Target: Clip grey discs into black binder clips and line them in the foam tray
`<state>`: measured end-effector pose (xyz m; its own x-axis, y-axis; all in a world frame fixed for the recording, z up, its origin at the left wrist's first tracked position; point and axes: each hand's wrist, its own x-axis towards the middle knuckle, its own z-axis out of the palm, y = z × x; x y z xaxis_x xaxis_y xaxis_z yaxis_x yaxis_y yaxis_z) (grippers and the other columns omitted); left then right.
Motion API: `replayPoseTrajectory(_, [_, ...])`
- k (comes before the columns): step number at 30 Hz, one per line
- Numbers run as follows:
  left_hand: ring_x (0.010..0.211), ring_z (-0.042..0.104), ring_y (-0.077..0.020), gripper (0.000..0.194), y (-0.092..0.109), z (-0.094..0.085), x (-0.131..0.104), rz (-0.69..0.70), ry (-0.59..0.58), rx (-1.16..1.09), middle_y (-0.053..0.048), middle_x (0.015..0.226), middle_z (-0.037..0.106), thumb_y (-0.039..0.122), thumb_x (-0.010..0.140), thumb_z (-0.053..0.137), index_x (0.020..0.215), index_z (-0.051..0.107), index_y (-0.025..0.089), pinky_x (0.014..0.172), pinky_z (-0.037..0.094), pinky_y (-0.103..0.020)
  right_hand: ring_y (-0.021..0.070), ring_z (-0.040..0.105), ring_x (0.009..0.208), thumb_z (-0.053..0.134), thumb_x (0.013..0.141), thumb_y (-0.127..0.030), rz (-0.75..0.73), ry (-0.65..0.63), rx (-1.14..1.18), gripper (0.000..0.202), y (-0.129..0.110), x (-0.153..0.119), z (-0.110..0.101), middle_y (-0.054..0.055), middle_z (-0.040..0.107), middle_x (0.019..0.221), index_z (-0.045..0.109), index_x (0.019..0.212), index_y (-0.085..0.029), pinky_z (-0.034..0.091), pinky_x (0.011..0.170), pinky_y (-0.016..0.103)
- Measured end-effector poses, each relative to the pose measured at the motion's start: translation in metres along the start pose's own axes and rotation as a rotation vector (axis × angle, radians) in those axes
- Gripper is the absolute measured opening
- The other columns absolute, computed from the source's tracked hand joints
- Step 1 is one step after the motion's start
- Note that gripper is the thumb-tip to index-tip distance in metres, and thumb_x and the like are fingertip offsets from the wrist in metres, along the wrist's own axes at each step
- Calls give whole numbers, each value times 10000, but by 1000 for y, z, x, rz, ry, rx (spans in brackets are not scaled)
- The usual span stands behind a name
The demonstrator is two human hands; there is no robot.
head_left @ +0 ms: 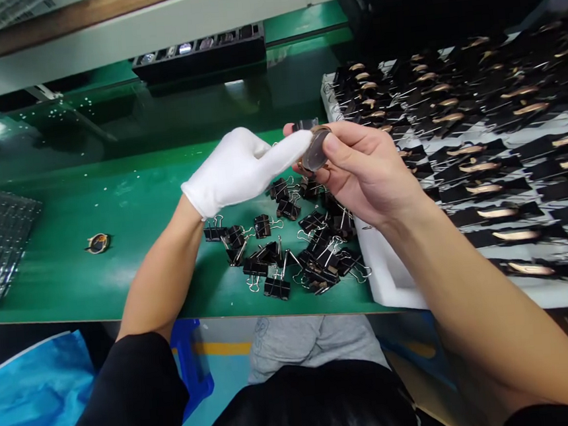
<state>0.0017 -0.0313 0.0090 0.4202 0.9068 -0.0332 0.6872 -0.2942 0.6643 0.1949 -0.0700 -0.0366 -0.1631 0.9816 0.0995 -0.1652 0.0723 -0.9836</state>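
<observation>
In front of me, above the green table, my right hand [366, 162] is closed around a round watch case [316, 150] with a gold-coloured rim and a dark face. Its thumb presses on the face. My left hand [245, 167], in a white glove, reaches over from the left and grips the same case at its edge. Its fingertips are partly hidden behind the case. A black piece [305, 125], perhaps a binder clip, shows just above the case. Below both hands lies a loose pile of black binder clips [320, 253] with silver handles.
On the right, a white foam tray [387, 283] holds rows of gold-rimmed parts under black clips. Another watch case [98, 243] lies at left. Clear plastic trays [1, 244] stand at the left edge. A black box [201, 58] with compartments sits at the back beneath a shelf beam [226, 6].
</observation>
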Motion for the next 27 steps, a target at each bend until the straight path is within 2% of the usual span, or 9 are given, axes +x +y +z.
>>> replayPoseTrajectory(4, [479, 310, -37, 732, 0, 4, 2, 6, -5, -85, 23, 531, 252, 626, 1012, 541, 496, 289, 171, 565, 217, -265, 246, 734, 1177, 803, 854, -634, -12, 4, 0, 408, -1, 0, -1, 58, 750, 1273, 735, 1041, -277, 654, 887, 352])
replayPoseTrajectory(8, [488, 286, -39, 718, -2, 6, 4, 18, 55, -107, 23, 532, 270, 654, 990, 554, 513, 309, 177, 556, 216, -268, 249, 730, 1187, 813, 850, -634, -17, -3, 8, 415, -3, 0, -2, 60, 747, 1272, 743, 1021, -264, 656, 917, 358])
replayPoseTrajectory(13, [525, 424, -83, 663, -6, 8, 4, 54, 109, -137, 12, 537, 339, 579, 1019, 556, 529, 376, 171, 586, 270, -286, 261, 728, 1205, 810, 852, -649, -14, 18, -23, 441, 0, 1, -4, 66, 759, 1192, 748, 1053, -262, 655, 913, 354])
replayPoseTrajectory(18, [503, 291, -65, 618, -10, 9, 5, 140, 74, -250, 29, 513, 309, 508, 955, 632, 500, 355, 194, 531, 181, -283, 277, 718, 1210, 841, 831, -613, -45, -46, 28, 418, -1, -1, -5, 75, 755, 1139, 754, 1004, -243, 658, 908, 374])
replayPoseTrajectory(20, [506, 256, -65, 608, -12, 9, 6, 190, 96, -295, 35, 512, 296, 516, 945, 627, 503, 345, 207, 509, 142, -290, 273, 718, 1195, 848, 827, -606, -58, -52, 66, 402, -2, -1, -5, 66, 753, 1131, 746, 972, -246, 664, 900, 386])
replayPoseTrajectory(24, [536, 251, -57, 574, -12, 7, 6, 279, 175, -318, 40, 529, 291, 466, 949, 601, 499, 351, 214, 535, 142, -290, 232, 739, 1073, 859, 829, -589, -67, 43, 119, 370, -1, 6, -15, 29, 759, 1111, 735, 974, -273, 674, 840, 362])
replayPoseTrajectory(27, [554, 257, -58, 542, -7, 6, 2, 288, 146, -249, 40, 545, 291, 446, 933, 594, 510, 347, 213, 551, 167, -295, 213, 742, 991, 874, 830, -563, -59, 117, 78, 371, 2, 12, -27, 29, 769, 1062, 746, 1032, -279, 655, 758, 316])
